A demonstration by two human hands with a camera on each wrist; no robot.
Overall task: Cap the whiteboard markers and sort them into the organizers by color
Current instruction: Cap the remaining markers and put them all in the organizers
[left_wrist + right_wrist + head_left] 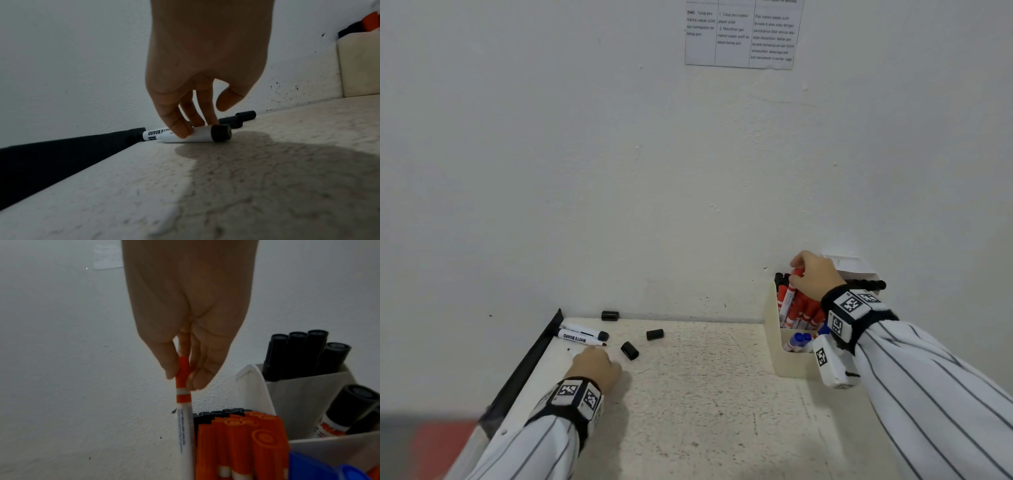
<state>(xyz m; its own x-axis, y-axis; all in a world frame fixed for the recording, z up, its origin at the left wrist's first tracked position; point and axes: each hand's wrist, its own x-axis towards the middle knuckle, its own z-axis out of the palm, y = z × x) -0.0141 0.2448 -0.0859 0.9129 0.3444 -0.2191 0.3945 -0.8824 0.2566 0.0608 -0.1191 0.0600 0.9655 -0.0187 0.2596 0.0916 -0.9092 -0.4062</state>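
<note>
Where right hand (189, 305) pinches, red marker (185, 426) hangs near-vertical.

White wall (585, 154), speckled table (705, 394).
</note>
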